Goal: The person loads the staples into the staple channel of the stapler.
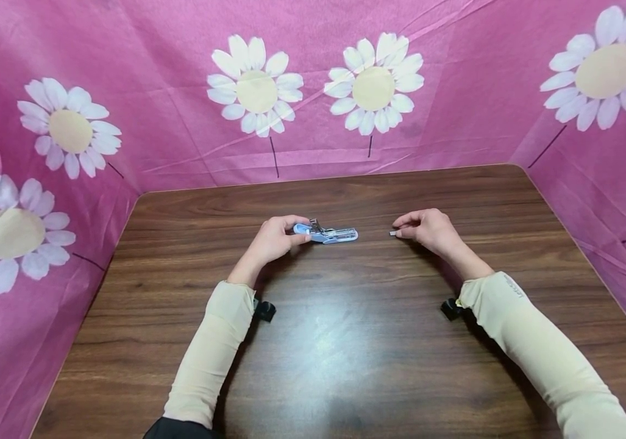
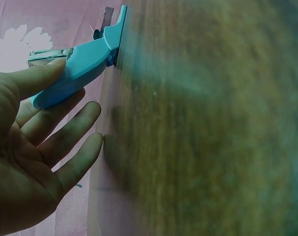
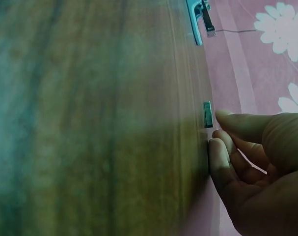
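A light blue stapler [image 1: 340, 236] lies unfolded over the wooden table, its metal parts swung up. My left hand [image 1: 277, 238] grips its left end. In the left wrist view, the thumb presses on the stapler's side [image 2: 87, 61], while the lower fingers stretch out loosely. To the right, a short grey strip of staples [image 1: 392, 233] is right at the fingertips of my right hand [image 1: 428, 230]. Seen from the right wrist, the thumb and bent fingers come close together beside the staple strip [image 3: 208, 114]; I cannot tell whether they pinch it.
The brown wood-grain table [image 1: 340, 341] reaches back to a pink cloth [image 1: 170, 122] with large white daisies, which also hangs on both sides. Black camera mounts [image 1: 264, 310] sit at both wrists, just below the light sleeves.
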### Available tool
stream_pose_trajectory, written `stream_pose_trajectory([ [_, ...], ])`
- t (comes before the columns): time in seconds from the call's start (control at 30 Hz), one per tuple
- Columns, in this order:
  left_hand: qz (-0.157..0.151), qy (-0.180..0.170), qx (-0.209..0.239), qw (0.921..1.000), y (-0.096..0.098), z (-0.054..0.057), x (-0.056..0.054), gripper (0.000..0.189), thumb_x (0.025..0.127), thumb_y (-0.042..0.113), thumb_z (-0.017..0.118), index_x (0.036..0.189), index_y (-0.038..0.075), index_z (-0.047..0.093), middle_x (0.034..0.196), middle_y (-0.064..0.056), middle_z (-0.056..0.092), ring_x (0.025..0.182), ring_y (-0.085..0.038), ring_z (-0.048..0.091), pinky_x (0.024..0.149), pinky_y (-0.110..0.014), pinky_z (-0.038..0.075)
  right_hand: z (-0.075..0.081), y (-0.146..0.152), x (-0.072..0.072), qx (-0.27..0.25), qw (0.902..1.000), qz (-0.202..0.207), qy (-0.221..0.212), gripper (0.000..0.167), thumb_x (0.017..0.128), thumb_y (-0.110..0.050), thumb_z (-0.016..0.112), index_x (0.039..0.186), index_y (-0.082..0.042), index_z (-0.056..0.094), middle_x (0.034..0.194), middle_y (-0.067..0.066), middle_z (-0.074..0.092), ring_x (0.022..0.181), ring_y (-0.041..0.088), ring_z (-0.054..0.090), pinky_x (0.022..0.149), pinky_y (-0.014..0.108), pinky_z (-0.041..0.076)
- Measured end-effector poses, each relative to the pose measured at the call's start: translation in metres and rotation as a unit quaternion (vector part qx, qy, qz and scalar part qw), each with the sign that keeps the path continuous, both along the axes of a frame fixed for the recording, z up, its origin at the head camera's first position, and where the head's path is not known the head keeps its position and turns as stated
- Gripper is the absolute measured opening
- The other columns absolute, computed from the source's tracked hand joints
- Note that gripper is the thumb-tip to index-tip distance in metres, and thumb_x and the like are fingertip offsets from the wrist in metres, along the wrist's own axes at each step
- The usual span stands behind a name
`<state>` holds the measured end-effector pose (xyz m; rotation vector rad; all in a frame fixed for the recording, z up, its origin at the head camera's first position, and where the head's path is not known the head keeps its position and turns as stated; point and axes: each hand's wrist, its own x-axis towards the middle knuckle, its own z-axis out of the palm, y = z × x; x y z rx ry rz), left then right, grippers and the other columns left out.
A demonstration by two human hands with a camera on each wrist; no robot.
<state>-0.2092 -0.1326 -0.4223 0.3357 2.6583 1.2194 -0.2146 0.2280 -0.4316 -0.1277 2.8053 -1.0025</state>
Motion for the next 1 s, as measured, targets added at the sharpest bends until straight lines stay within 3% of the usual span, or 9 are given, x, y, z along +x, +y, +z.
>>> stream_pose_trajectory([
  [0.23,-0.004,-0.009,0.004,0.9999,0.003,0.001,0.0,0.035,0.09,0.03,0.078,0.123,0.021,0.073,0.087,0.003,0.075,0.058,-0.01,0.052,0.059,-0.026,0.044,0.005,-0.002,0.001,0.02,0.9997,0.01,-0.005,0.023,0.087,-0.024,0.079,0.108,-0.016,0.08,0.102,0.006,0.079,0.105,0.026,0.066,0.096,0.045,0.047],
  [0.57,-0.011,-0.008,0.0,0.9999,0.005,0.001,-0.002,0.036,0.09,0.03,0.078,0.124,0.021,0.073,0.094,0.002,0.076,0.063,-0.011,0.052,0.061,-0.025,0.044,0.004,-0.008,-0.001,0.036,0.9981,0.033,0.038,0.012,0.086,-0.022,0.079,0.096,-0.015,0.081,0.095,0.006,0.08,0.106,0.03,0.069,0.1,0.049,0.047],
  [1.0,-0.023,-0.019,0.02,0.9994,0.008,0.003,-0.001,0.035,0.09,0.028,0.078,0.124,0.02,0.072,0.083,0.002,0.073,0.055,-0.011,0.054,0.056,-0.026,0.045,0.004,-0.012,-0.003,0.061,0.9943,0.061,0.063,0.01,0.086,-0.02,0.078,0.093,-0.014,0.082,0.096,0.008,0.08,0.105,0.033,0.07,0.096,0.05,0.049],
])
